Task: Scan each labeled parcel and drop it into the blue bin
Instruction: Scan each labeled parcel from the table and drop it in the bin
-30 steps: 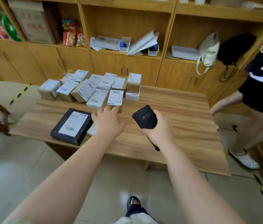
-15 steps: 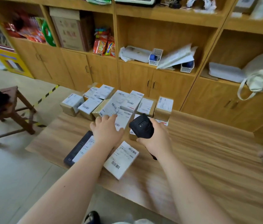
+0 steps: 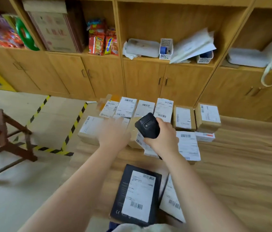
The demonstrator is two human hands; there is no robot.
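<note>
From the head camera, the right hand [image 3: 162, 139] grips the black scanner [image 3: 147, 126], which is held upright above the labeled parcels [image 3: 163, 108] with its head leaning toward the far rows. The hand hides the handle. The left hand [image 3: 113, 134] is motion-blurred, its fingers apparently stretched flat over the boxes; contact cannot be told. A black parcel [image 3: 136, 195] lies lengthwise at the table's [image 3: 240, 164] near edge. Bare wood spreads to the right.
</note>
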